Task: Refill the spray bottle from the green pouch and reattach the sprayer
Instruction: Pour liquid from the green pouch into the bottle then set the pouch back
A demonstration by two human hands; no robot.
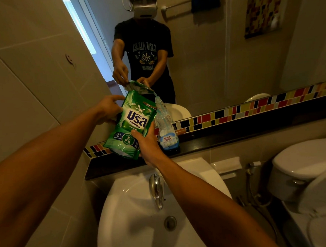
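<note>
Fingers of the left hand point(109, 109) curl around the upper left edge of the green pouch point(132, 124), tilted rightward. Right hand point(147, 144) clamps its lower right corner, thumb across the front. Just right, the uncapped spray bottle point(166, 130) stands on the dark ledge point(233, 137), pouch spout over its neck.

Both arms outstretched, left grip point(109, 109) closed high; right grip point(147, 142) closed low

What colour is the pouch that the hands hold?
Green, with white and dark blue lettering: the pouch, head view.
</note>
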